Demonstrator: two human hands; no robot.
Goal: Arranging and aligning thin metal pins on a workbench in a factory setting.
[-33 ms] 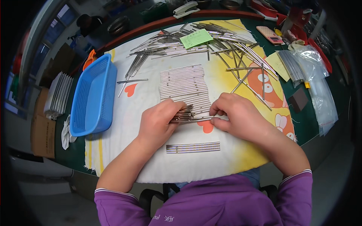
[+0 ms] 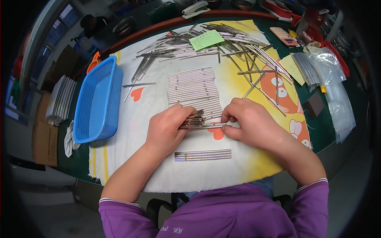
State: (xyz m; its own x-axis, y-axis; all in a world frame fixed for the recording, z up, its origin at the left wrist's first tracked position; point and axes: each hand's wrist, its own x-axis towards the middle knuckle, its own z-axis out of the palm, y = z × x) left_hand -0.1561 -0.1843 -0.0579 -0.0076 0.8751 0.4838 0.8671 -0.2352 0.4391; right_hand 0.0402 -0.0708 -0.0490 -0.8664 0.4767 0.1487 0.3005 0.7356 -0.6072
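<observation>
My left fingers grip metal rods, my right fingers one rod. Two neat rows seem done; a messy pile is left.

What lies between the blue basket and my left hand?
Straight across, the head view shows just white cloth between the blue basket and your left hand.

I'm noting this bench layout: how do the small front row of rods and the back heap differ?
The front row lies neatly parallel; the back heap crisscrosses. The front row has few rods, the back heap many. A green slip tops the back heap, not the front row. Both are slim, silvery rods on cloth.
</observation>
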